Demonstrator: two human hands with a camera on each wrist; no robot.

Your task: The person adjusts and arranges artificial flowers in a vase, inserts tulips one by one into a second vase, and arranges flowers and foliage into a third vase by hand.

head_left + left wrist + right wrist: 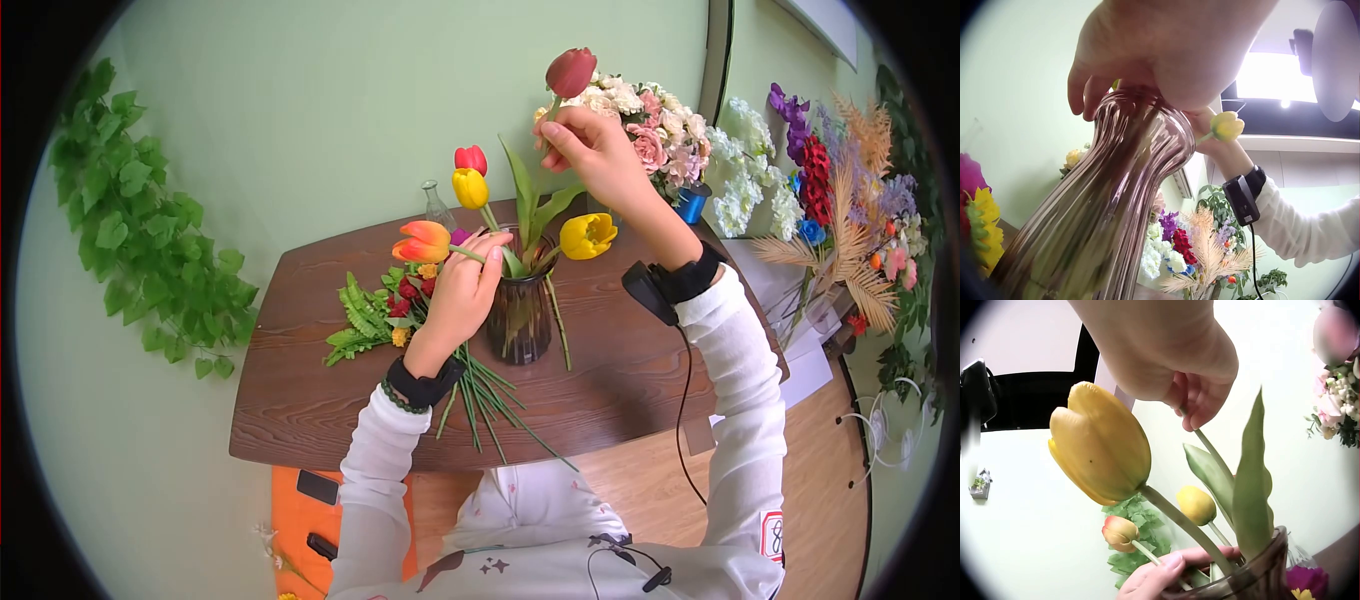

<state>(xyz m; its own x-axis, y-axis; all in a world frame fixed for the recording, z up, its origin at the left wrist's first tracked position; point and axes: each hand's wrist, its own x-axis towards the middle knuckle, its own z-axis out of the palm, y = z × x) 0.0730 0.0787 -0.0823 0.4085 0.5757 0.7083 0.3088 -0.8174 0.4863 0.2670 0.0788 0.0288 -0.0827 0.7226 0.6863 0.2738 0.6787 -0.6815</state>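
Note:
My right hand (592, 150) pinches the stem of a dark red tulip (571, 73), held high above the vase. That tulip's stem (1213, 452) runs down among broad green leaves (1251, 481) at the vase mouth. My left hand (463, 295) grips the ribbed, smoky glass vase (1125, 169) at its rim, with fingers and thumb curved about the mouth. Beside its thumb leans an orange tulip (421, 243). A red tulip (470, 159) and two yellow tulips, one to the left (469, 188) and one to the right (588, 236), also rise from the vase.
Several green stems (485, 400) spread over the dark wooden table (640, 340) in front of the vase. Left of it lie fern leaves (358, 320) and small red flowers (404, 290). Behind stand a clear bottle (436, 205), pale bouquets (660, 135) and a blue ribbon spool (692, 204).

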